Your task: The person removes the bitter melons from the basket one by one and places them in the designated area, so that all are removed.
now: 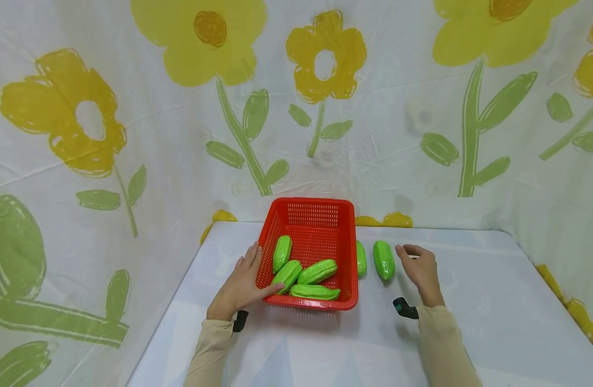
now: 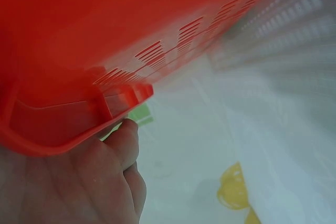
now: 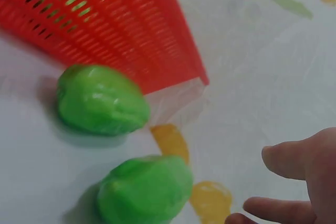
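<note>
A red plastic basket (image 1: 344,258) stands on the table with several bright green, ridged, gourd-like vegetables (image 1: 317,272) inside. My left hand (image 1: 243,282) rests against its front left corner, fingers extended along the outside and thumb over the rim. In the left wrist view those fingers (image 2: 123,145) lie beside the basket's rim (image 2: 47,148). Two more green vegetables lie right of the basket: one close to its wall (image 1: 361,259), the other (image 1: 384,260) farther right. Just right of that one is my right hand (image 1: 419,269), holding nothing, fingers loosely bent and thumb apart.
A white table (image 1: 494,312) bears all of this. Behind and to the sides hangs a pale flower-printed sheet (image 1: 383,134), close to the basket's back edge. Small dark wrist devices (image 1: 405,308) sit at both sleeves.
</note>
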A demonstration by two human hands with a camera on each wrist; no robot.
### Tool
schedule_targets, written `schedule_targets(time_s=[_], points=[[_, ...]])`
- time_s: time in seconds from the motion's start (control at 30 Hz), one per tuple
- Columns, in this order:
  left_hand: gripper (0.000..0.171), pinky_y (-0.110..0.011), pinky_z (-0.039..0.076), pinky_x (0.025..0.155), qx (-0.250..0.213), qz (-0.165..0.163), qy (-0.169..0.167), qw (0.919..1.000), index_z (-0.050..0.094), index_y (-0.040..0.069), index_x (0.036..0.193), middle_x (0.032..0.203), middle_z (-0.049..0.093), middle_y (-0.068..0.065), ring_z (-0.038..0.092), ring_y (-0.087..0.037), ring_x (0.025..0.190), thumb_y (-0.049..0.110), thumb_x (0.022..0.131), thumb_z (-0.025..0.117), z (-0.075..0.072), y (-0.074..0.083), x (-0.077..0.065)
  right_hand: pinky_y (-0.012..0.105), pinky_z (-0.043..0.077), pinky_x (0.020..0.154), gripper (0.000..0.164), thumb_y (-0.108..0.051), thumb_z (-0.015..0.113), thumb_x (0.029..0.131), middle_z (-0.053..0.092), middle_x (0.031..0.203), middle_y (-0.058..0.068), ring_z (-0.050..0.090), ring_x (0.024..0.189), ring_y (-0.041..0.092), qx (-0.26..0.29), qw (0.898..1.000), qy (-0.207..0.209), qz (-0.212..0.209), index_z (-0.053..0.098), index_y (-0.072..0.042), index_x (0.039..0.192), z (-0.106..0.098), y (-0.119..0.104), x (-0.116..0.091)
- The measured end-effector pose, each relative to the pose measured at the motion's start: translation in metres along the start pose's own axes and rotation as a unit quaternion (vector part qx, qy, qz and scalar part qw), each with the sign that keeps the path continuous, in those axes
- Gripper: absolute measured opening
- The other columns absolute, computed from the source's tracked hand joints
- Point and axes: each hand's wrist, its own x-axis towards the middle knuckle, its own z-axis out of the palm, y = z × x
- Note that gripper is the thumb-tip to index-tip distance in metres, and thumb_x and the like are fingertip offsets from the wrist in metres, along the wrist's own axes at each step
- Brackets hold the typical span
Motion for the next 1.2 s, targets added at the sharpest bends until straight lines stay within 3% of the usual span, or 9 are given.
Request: schedule_targets(time_s=[0.3, 0.47, 0.73, 0.97, 1.2], points=[[0.123, -0.055, 0.016, 0.132, -0.001, -0.003, 0.001, 1.0000, 0.010, 0.001, 0.165, 0.176, 0.005, -0.014, 0.009, -0.034, 0.164, 0.075, 0.083, 0.063, -0.001, 0.000, -0.002, 0.053, 0.052, 0.108, 0.058, -0.043, 0.055, 0.105, 0.059, 0.145, 0.026, 0.058, 0.128, 0.041, 0.006, 0.998, 0.022, -0.052, 0.060, 0.003, 0.140, -0.002, -0.038, 0.000], [0.121, -0.058, 0.019, 0.131, 0.002, 0.001, 0.011, 0.9999, 0.015, -0.002, 0.164, 0.175, 0.009, -0.017, 0.013, -0.037, 0.163, 0.074, 0.083, 0.064, -0.001, 0.000, -0.002, 0.053, 0.053, 0.107, 0.057, -0.042, 0.056, 0.105, 0.060, 0.143, 0.025, 0.060, 0.126, 0.041, 0.015, 0.997, 0.014, -0.079, 0.061, 0.003, 0.139, -0.002, -0.057, -0.002], [0.121, -0.058, 0.017, 0.131, 0.014, -0.002, 0.012, 0.9998, 0.015, 0.000, 0.164, 0.176, 0.009, -0.016, 0.010, -0.036, 0.164, 0.075, 0.084, 0.063, -0.001, 0.001, -0.002, 0.033, 0.056, 0.093, 0.057, -0.045, 0.058, 0.103, 0.062, 0.141, 0.021, 0.063, 0.121, 0.037, 0.024, 0.995, -0.006, -0.101, 0.062, -0.001, 0.139, 0.005, -0.079, -0.002], [0.120, -0.059, 0.016, 0.131, 0.021, 0.002, 0.012, 0.9997, 0.015, -0.001, 0.164, 0.175, 0.009, -0.016, 0.009, -0.036, 0.163, 0.075, 0.084, 0.062, -0.001, 0.001, -0.001, 0.048, 0.056, 0.105, 0.055, -0.041, 0.057, 0.104, 0.061, 0.143, 0.021, 0.063, 0.123, 0.038, 0.027, 0.993, -0.028, -0.115, 0.061, 0.000, 0.141, 0.012, -0.095, -0.003], [0.121, -0.055, 0.014, 0.133, 0.020, 0.001, 0.004, 0.9998, 0.011, 0.001, 0.165, 0.176, 0.004, -0.014, 0.005, -0.033, 0.164, 0.078, 0.084, 0.059, -0.001, 0.001, -0.001, 0.051, 0.056, 0.104, 0.054, -0.039, 0.057, 0.105, 0.062, 0.142, 0.022, 0.062, 0.122, 0.038, 0.025, 0.991, -0.050, -0.121, 0.060, 0.000, 0.142, 0.023, -0.108, -0.003]])
